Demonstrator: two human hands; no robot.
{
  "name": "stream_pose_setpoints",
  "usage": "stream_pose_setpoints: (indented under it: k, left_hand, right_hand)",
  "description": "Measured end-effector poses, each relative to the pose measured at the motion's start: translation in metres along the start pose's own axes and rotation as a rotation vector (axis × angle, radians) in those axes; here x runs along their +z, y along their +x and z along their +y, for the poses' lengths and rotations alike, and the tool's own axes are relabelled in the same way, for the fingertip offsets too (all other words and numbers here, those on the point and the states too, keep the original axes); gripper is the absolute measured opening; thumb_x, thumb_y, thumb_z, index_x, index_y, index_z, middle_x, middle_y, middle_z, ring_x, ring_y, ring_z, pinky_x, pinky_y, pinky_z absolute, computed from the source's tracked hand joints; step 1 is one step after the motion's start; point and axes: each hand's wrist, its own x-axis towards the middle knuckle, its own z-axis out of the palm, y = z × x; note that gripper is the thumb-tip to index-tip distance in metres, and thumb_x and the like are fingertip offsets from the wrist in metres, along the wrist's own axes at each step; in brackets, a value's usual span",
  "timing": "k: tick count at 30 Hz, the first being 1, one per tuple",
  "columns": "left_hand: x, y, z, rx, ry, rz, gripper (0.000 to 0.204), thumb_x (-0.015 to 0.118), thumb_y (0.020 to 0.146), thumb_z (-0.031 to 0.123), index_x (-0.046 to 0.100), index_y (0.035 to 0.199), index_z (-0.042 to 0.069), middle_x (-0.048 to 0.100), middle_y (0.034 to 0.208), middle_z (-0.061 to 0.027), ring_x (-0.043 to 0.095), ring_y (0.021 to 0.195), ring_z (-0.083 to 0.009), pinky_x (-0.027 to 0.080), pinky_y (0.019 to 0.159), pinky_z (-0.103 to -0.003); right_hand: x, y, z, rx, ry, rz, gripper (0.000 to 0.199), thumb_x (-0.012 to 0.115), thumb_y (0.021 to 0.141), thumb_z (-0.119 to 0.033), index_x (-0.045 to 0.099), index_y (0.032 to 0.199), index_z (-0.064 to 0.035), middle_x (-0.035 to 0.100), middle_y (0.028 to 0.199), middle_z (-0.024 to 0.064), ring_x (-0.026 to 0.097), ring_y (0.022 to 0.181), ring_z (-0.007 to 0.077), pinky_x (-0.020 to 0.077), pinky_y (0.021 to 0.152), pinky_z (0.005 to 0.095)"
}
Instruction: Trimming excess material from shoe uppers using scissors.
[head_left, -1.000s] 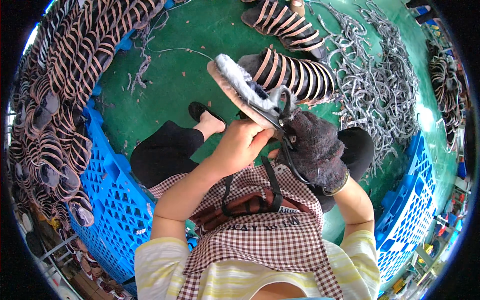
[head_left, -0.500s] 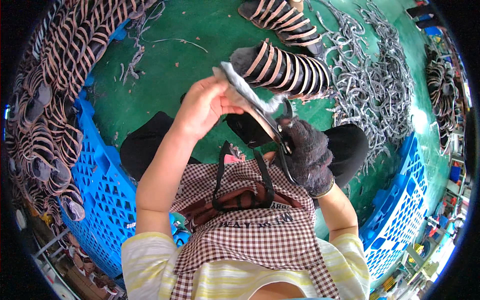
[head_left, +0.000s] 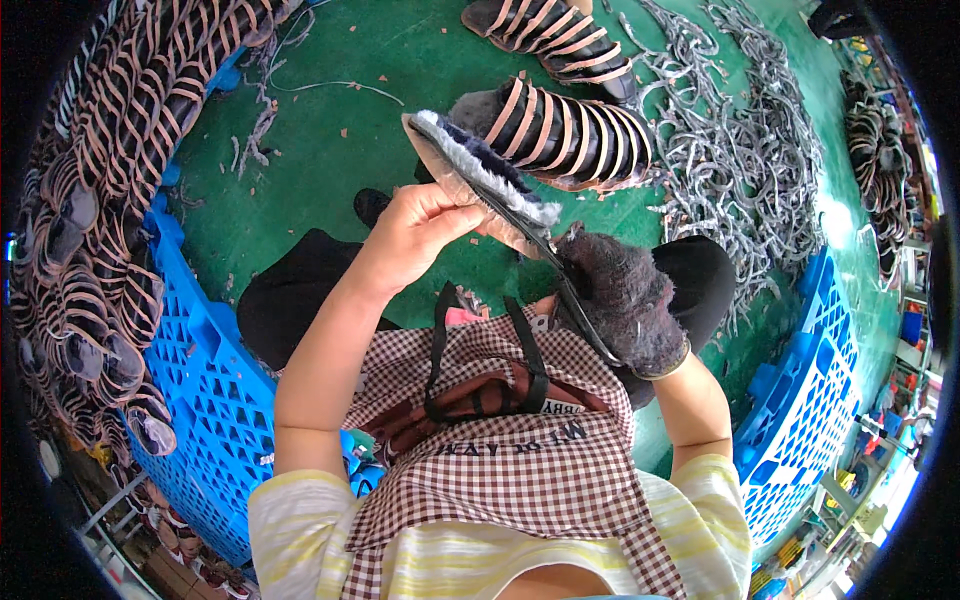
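A fur-lined sandal sole is pinched at its edge by the bare left hand, fingers closed on it. Its lower end is clasped by the right hand, which is covered by a dark fuzzy glove.

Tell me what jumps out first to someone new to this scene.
At centre, the bare left hand and the right hand in a fuzzy dark glove hold up a fur-lined sandal sole. Blue crates stand on both sides over a green floor, with a heap of grey straps at upper right.

A green floor carries strapped sandals, grey strap heaps and blue crates.
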Motion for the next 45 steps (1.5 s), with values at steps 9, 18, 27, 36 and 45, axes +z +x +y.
stream_pose_setpoints:
  k: [9,18,27,36,45]
  left_hand:
    - [0.011,-0.021,-0.013,0.037,0.532,-0.006,0.015,0.059,0.081,0.013,0.064,0.083,-0.002,0.064,0.073,-0.0111,0.059,0.064,-0.0145,0.044,0.059,-0.026]
    - [-0.034,-0.006,-0.169,-0.517,-0.254,0.182,0.019,0.046,0.089,0.022,0.057,0.092,0.006,0.058,0.079,-0.0009,0.056,0.067,-0.0131,0.046,0.056,-0.031]
    - [-0.008,-0.009,-0.072,-0.086,-0.707,0.190,0.028,0.045,0.092,0.023,0.051,0.112,0.004,0.060,0.103,-0.0099,0.061,0.090,-0.0199,0.052,0.078,-0.037]
    - [-0.012,-0.015,-0.029,0.003,-0.534,0.143,0.027,0.043,0.092,0.018,0.048,0.112,0.000,0.060,0.102,-0.0149,0.062,0.089,-0.0247,0.054,0.074,-0.039]
    - [0.003,-0.018,-0.018,0.012,-0.403,0.114,0.027,0.046,0.090,0.017,0.050,0.111,-0.001,0.060,0.103,-0.0156,0.062,0.090,-0.0263,0.054,0.075,-0.041]
  right_hand:
    - [-0.011,-0.001,-0.016,0.027,-0.121,-0.101,0.045,0.075,0.061,-0.027,0.060,0.096,-0.0038,0.060,0.079,0.0163,0.060,0.071,0.0336,0.0483,0.062,0.0373]
    - [-0.005,-0.031,-0.007,-0.170,-0.467,-0.322,0.029,0.067,0.063,-0.032,0.057,0.080,-0.0110,0.053,0.063,0.0073,0.056,0.058,0.0263,0.0448,0.051,0.0371]
    - [-0.020,-0.050,0.016,-0.082,-0.327,-0.018,0.038,0.069,0.064,-0.030,0.058,0.092,-0.0074,0.056,0.070,0.0105,0.056,0.062,0.0299,0.0434,0.053,0.0392]
    - [-0.030,-0.039,0.016,-0.108,-0.314,-0.036,0.042,0.072,0.059,-0.030,0.057,0.089,-0.0051,0.055,0.070,0.0094,0.056,0.061,0.0312,0.0426,0.052,0.0383]
    - [-0.025,-0.035,0.019,-0.202,-0.221,0.000,0.052,0.076,0.056,-0.021,0.055,0.099,-0.0001,0.056,0.068,0.0142,0.058,0.060,0.0323,0.0453,0.050,0.0370]
